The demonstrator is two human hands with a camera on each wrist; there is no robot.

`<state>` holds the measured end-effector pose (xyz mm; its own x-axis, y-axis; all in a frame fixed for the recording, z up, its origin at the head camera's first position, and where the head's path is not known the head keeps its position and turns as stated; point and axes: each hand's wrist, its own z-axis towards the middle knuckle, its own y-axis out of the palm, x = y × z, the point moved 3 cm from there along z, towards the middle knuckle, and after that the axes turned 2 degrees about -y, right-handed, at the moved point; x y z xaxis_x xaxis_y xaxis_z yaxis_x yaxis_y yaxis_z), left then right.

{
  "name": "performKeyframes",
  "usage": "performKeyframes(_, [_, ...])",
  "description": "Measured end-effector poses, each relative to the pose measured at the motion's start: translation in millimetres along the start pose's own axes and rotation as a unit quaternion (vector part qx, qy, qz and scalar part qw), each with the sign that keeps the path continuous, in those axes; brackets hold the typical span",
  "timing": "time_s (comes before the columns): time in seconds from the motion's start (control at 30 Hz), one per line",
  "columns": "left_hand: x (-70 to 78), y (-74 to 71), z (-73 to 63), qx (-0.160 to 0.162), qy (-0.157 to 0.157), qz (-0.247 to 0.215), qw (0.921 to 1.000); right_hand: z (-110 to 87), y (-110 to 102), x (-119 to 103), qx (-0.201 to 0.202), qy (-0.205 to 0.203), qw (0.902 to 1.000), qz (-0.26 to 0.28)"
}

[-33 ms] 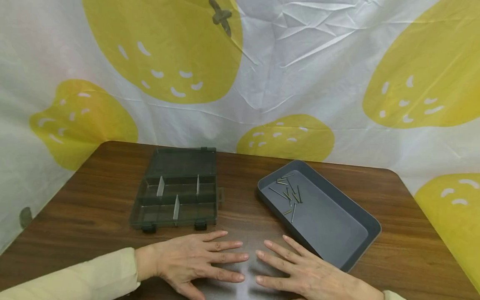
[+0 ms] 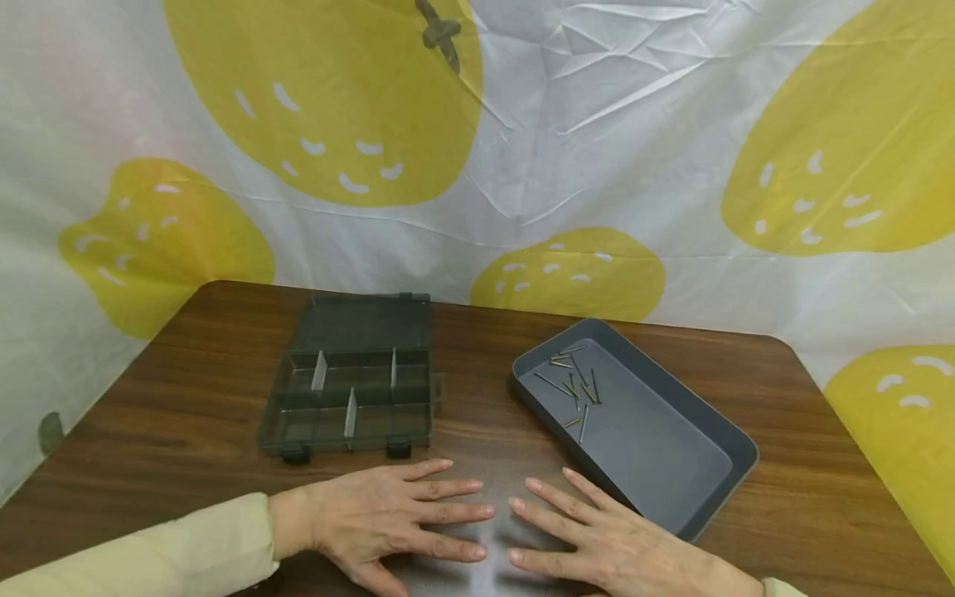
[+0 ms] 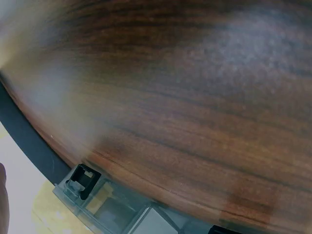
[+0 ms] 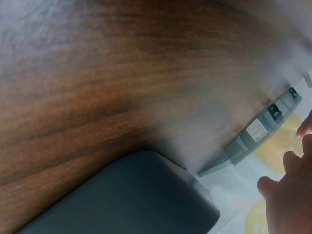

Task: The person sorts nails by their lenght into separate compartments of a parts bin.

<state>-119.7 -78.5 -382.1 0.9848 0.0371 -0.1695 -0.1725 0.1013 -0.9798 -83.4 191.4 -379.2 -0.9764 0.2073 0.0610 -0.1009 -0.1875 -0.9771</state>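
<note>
Both hands are empty, fingers straight and spread, low over the near middle of the table. The left hand (image 2: 388,518) is just in front of a translucent dark-green compartment box (image 2: 366,439), whose lid lies back and whose dividers are upright. The right hand (image 2: 604,543) is beside the near left side of a grey tray (image 2: 716,427), overlapping its lower edge in the head view. Several slim nails or screws (image 2: 596,387), some brass-coloured, some silvery, lie at the tray's far left end. In the right wrist view, fingers of the right hand (image 4: 295,195) show at the edge.
A brown wood-grain table (image 2: 477,398) carries the box at left and the tray at right, with a strip of tabletop between them. A white curtain (image 2: 522,166) with yellow fruit shapes hangs behind and at the sides. Two black latches (image 2: 296,454) face the near side.
</note>
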Motion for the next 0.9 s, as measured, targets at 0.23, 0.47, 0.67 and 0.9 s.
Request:
performKeyframes(0.23, [0.0,3.6,-0.5,-0.004,-0.008,0.000,1.0000,-1.6,1,0,-0.009,0.018,0.9996,0.023])
performKeyframes(0.47, [-6.0,0.1,-2.1,0.043,-0.035,-0.046,0.9974,-2.1,-4,0,0.021,0.047,0.9963,0.068])
performKeyframes(0.67, [-23.9,-10.7,-16.7,0.121,-0.105,-0.070,0.9845,-0.8,-13,7,0.118,0.082,0.9838,0.107])
performKeyframes(0.9, [-48.6,-26.6,-57.3,0.193,-0.262,-0.096,0.9405,-5.8,-24,33,0.277,0.175,0.9253,0.192])
